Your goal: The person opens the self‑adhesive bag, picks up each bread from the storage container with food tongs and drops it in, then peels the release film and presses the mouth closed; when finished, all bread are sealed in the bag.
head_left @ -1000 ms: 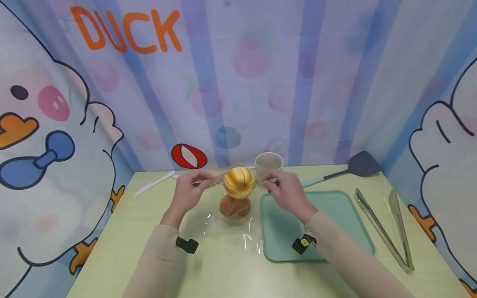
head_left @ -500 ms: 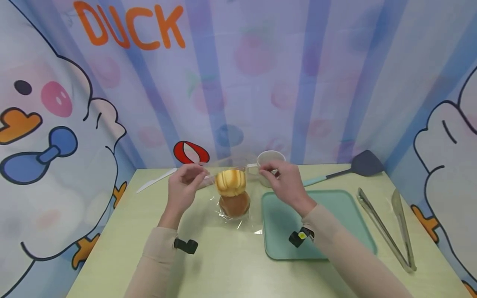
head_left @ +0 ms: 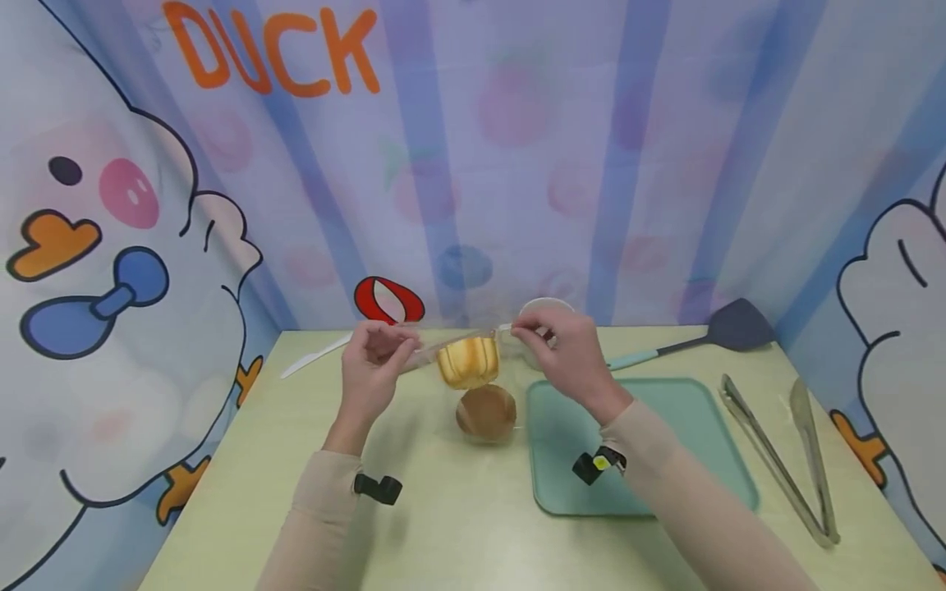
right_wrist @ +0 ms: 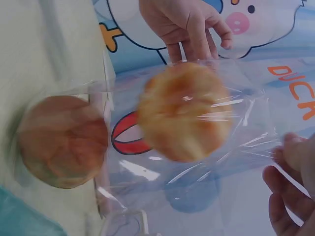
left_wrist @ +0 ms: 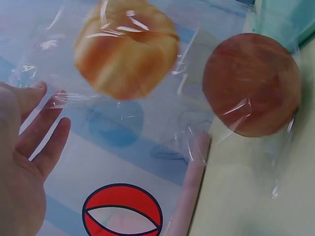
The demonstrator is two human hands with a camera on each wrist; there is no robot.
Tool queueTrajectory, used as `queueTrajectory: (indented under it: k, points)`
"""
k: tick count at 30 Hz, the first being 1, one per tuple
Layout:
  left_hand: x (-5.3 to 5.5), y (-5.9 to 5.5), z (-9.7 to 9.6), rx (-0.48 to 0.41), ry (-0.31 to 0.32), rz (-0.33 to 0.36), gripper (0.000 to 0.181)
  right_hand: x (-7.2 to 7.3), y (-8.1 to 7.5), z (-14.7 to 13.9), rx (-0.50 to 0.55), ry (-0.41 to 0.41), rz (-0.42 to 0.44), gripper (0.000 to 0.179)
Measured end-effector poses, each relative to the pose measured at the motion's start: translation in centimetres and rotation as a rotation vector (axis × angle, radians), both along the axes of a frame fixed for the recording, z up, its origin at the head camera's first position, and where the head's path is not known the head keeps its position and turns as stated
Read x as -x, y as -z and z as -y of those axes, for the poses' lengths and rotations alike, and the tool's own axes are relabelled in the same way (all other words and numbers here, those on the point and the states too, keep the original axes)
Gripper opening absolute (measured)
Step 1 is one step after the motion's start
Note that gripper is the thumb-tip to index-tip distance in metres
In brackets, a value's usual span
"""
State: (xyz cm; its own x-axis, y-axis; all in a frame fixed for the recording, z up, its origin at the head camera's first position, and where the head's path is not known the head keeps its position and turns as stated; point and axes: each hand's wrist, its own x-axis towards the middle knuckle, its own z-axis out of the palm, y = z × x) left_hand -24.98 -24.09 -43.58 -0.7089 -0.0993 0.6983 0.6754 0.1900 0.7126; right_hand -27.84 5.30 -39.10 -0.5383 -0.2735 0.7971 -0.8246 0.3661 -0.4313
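Observation:
Both hands hold up a clear plastic bag (right_wrist: 256, 115) by its upper corners, stretching it between them. Inside, near the top, is a golden, grooved bun (head_left: 469, 363); a smooth brown round bun (head_left: 485, 415) sits lower in the bag, with a small gap between the two. My left hand (head_left: 372, 365) pinches one corner between thumb and index finger, its other fingers loosely bent. At the opposite corner, the thumb and index finger of my right hand (head_left: 567, 355) pinch the film. The right hand partly covers a pale cup (head_left: 545, 304) standing behind it.
A green tray (head_left: 665, 447) lies on the table right of the bag, with metal tongs (head_left: 776, 468) beyond it. A dark spatula (head_left: 739, 325) with a mint handle lies at the back right. A white plastic knife (head_left: 314, 358) lies at the back left.
The bag has been raised and tipped, and a gap has opened between the buns, which overlapped before. Both hands keep their pinch on it. The whole head view has shifted slightly.

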Motion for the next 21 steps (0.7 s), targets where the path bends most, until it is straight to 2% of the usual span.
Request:
queueTrajectory:
  k: [4,7,10,14,17,19,21]
  points:
    - [-0.02,0.04,-0.07,-0.012,0.019,-0.003,0.024,-0.11,-0.03,-0.03,-0.008,0.011,-0.034,0.006]
    - [-0.22,-0.16,0.01,-0.058,0.01,0.028,0.025,-0.29,0.1,-0.03,0.017,-0.009,0.018,0.005]
    - [-0.33,-0.48,0.03,-0.119,0.034,0.1,0.031,-0.35,0.15,-0.07,0.085,-0.061,0.158,0.006]
    - [-0.42,-0.82,-0.09,-0.23,0.111,0.281,0.05,-0.13,0.43,-0.11,0.231,-0.138,0.391,0.01]
    - [-0.45,-0.82,-0.2,-0.301,0.123,0.396,0.048,0.2,0.64,-0.13,0.355,-0.212,0.541,0.018]
    - [-0.43,-0.67,-0.21,-0.308,0.102,0.415,0.038,0.43,0.75,-0.16,0.437,-0.26,0.627,0.03]
    - [-0.43,-0.46,-0.19,-0.3,0.099,0.398,0.027,0.58,0.83,-0.22,0.493,-0.292,0.696,0.044]
